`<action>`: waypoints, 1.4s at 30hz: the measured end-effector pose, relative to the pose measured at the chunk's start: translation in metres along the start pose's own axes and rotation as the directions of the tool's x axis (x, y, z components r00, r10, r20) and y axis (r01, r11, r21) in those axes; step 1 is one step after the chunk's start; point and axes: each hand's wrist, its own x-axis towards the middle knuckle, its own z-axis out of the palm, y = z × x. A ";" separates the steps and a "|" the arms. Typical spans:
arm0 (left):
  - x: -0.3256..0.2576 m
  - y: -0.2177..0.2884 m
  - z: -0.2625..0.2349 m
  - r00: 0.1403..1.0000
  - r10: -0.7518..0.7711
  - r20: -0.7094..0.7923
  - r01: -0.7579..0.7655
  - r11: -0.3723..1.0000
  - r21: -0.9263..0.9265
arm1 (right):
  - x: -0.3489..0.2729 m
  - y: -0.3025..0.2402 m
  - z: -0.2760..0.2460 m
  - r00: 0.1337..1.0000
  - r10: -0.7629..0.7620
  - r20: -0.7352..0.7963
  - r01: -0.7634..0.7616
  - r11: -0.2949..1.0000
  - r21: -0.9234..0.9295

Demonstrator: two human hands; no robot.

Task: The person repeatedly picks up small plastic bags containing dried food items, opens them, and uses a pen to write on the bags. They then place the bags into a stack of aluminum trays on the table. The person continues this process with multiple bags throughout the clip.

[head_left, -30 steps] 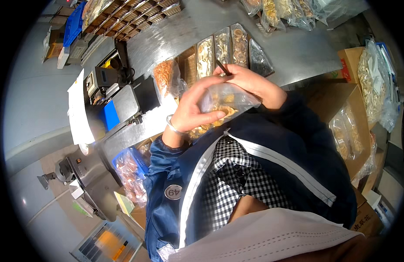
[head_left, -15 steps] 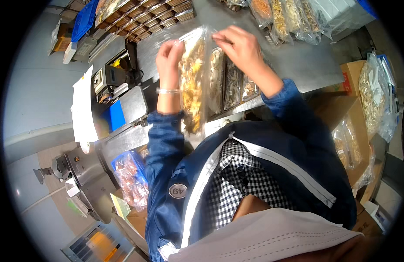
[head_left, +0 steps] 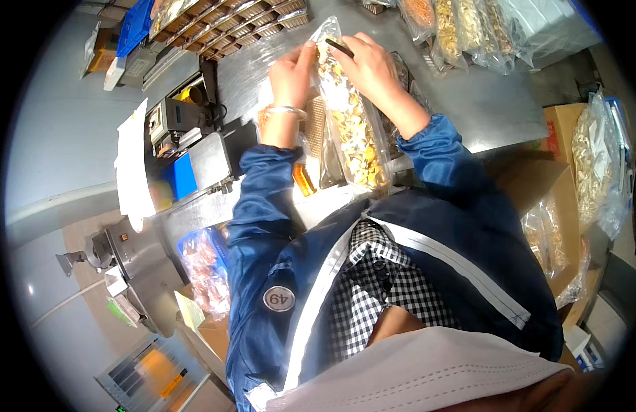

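- Bright, even light from above; colours read clearly across the middle of the view.
- The steel table (head_left: 496, 103) gives a soft grey sheen, with no harsh hotspots.
- Glare streaks show on the clear bag (head_left: 349, 117) and on the plastic packs (head_left: 462, 31) at the top edge.
- Shadows are faint and short; a dim patch lies under the table's near edge.
- Heavy fisheye bend: straight edges curve toward the rim, and a black ring cuts off the corners.
- The white mask (head_left: 428, 374) at the bottom is very close and soft; the centre is fairly sharp, the rim is smeared.
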 end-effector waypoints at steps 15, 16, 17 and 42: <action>0.091 0.048 -0.019 0.931 -0.059 0.361 0.016 0.992 0.123 | 0.000 0.014 -0.045 0.992 -0.128 0.015 0.118 0.947 0.298; 0.101 0.035 -0.022 0.933 0.084 0.349 -0.070 0.996 -0.052 | -0.008 0.022 -0.060 0.992 -0.110 0.059 0.084 0.940 0.331; 0.103 0.052 -0.041 0.965 0.112 0.239 -0.134 0.988 0.077 | -0.018 0.021 -0.073 0.994 -0.011 0.113 -0.026 0.947 0.321; -0.103 -0.116 -0.190 0.766 0.642 -0.029 -0.636 0.764 0.112 | -0.167 0.055 0.170 0.581 0.793 0.180 -0.813 0.559 0.163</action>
